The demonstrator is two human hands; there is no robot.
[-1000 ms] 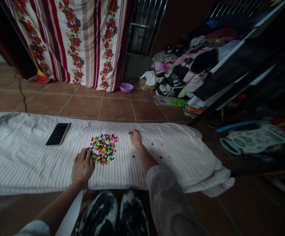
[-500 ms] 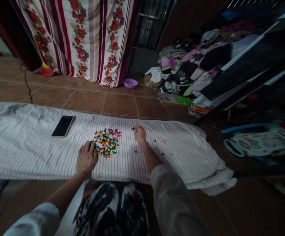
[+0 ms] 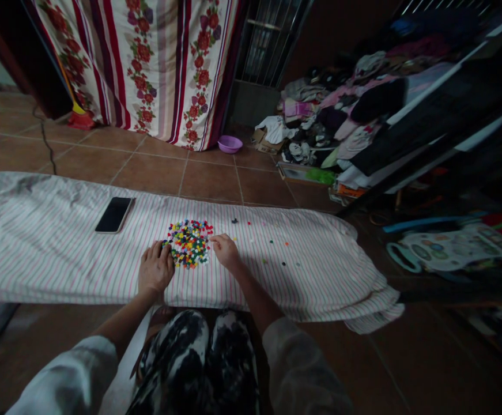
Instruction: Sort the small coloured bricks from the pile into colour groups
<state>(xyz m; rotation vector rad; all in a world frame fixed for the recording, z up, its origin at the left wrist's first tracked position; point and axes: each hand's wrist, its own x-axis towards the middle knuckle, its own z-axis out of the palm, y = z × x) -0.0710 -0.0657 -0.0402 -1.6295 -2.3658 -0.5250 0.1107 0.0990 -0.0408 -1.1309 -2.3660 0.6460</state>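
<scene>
A heap of tiny multicoloured pieces (image 3: 189, 243) lies on the striped cloth (image 3: 82, 259); they are too small to name more exactly. My left hand (image 3: 156, 268) rests palm down at the heap's left edge, its fingers stretched out and touching the outer pieces. At the right edge, my right hand (image 3: 226, 252) has its fingers curled and its fingertips together against the pieces; whatever may be between them is too small to see. Farther right, several single pieces lie scattered, among them a dark cluster (image 3: 234, 221), a red piece (image 3: 249, 223) and an orange piece (image 3: 286, 243).
A phone (image 3: 114, 215) lies on the cloth left of the heap. Beyond, on the tiled floor, stand a purple basin (image 3: 230, 144) and a red broom (image 3: 80, 119) by a flowered curtain (image 3: 164, 69). Clothes (image 3: 332, 109) are piled at the back right, with a toy panel (image 3: 445, 251) nearer.
My right hand has moved left from the dark cluster to the heap's right edge, uncovering the cluster and a red piece. The left hand stays beside the heap. The view has shifted slightly.
</scene>
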